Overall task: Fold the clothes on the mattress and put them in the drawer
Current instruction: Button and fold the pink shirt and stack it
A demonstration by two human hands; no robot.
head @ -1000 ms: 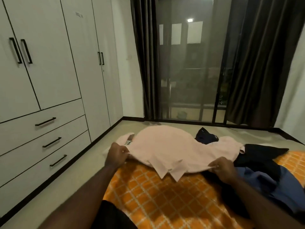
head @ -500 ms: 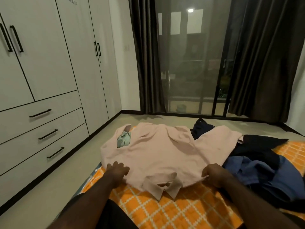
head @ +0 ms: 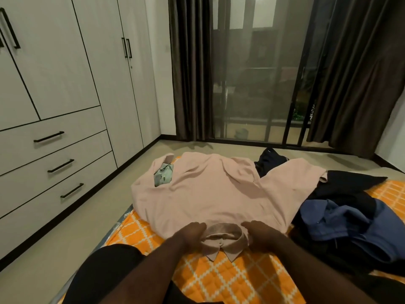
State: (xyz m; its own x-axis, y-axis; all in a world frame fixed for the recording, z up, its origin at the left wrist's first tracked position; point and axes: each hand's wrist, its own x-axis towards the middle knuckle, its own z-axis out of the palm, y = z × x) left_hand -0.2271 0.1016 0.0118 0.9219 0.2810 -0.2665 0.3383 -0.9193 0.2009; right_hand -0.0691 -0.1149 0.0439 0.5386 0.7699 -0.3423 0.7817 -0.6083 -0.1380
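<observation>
The pale pink knit polo shirt (head: pixel 208 194) lies spread flat on the orange quilted mattress with the white lattice pattern (head: pixel 219 279). Its long axis runs straight away from the person, with its collar (head: pixel 223 240) at the near end. The left hand (head: pixel 192 234) sits at the collar's left end and the right hand (head: pixel 262 235) at its right end, equally near. Both sets of fingers curl down onto the cloth; I cannot tell whether they pinch it. A pale green printed garment (head: pixel 163 177) peeks from under the shirt's far left corner. To the shirt's right lie a crumpled blue garment (head: pixel 341 224) and dark clothes (head: pixel 341 189). Left of the shirt, across the floor, stand closed white drawers with black bar handles (head: pixel 54 150). No writing is legible.
</observation>
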